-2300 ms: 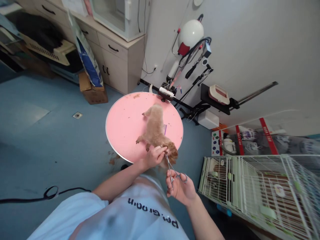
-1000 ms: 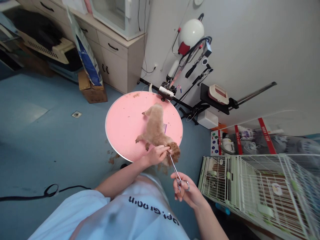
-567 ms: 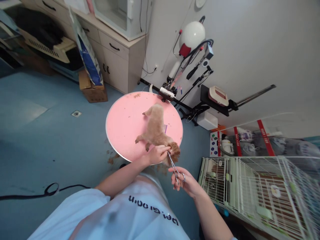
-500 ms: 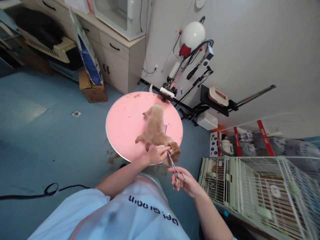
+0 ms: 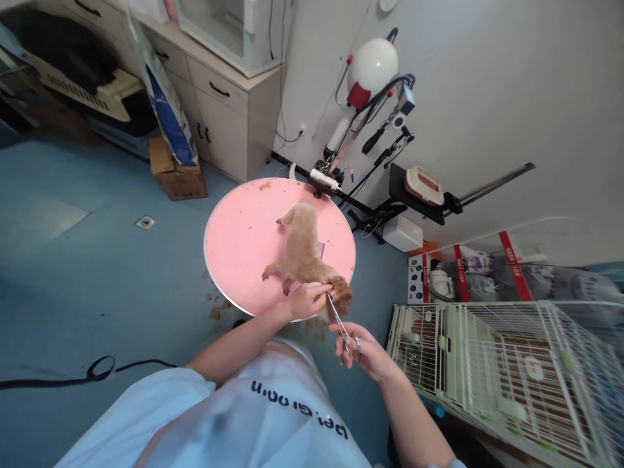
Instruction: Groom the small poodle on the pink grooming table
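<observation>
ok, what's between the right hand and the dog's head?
In the head view, a slim ring-handled metal tool spans it: handles in the right hand, tip by the left hand at the dog's head.

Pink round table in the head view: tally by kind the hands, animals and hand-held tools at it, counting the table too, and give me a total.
Hands: 2 (left hand, right hand)
Animals: 1 (dog)
Hand-held tools: 1 (ringed metal tool)
Tables: 1 (pink round table)
Total: 5
</observation>
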### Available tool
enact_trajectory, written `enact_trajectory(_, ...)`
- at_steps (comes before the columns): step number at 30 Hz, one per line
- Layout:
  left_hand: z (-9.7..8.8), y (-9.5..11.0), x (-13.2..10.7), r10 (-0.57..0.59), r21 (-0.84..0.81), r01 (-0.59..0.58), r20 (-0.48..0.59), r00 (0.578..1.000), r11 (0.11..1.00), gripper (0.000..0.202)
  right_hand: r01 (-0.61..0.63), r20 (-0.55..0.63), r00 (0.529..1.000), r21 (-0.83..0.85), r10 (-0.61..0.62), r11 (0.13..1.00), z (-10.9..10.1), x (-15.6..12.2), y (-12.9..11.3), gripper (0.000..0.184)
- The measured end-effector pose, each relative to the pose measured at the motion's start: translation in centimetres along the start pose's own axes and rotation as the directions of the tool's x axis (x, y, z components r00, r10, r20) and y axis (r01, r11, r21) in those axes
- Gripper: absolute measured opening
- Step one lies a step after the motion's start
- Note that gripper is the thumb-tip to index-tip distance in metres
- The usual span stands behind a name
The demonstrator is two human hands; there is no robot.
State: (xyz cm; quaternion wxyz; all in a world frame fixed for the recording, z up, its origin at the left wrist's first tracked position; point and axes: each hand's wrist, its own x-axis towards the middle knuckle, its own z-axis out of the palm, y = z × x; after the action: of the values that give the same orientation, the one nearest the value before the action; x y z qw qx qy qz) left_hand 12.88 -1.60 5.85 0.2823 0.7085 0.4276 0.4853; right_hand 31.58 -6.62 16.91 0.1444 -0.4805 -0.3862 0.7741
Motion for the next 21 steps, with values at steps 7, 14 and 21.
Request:
enact_trajectory(7,-0.3,0.1,0.2,-0.007,0.002,0.007,-0.014,1.000,1.000,0.032,0.055,-0.013,0.998,-0.013,-0.055,0.998,-0.1,-0.6,0.5,0.051)
enact_trajectory(14,-0.5,0.3,0.3,-0.006,-0.006,0.006,-0.015,1.000,1.000,0.033,0.043,0.022,0.999,0.062,-0.045,0.997,-0.4,-0.7,0.1,0.046)
enact_trajectory(21,-0.3,0.4,-0.1,-0.013,0.003,0.013,-0.011,1.000,1.000,0.031,0.025,0.020,0.999,0.025,-0.026,0.999,-0.5,0.4,0.1,0.045)
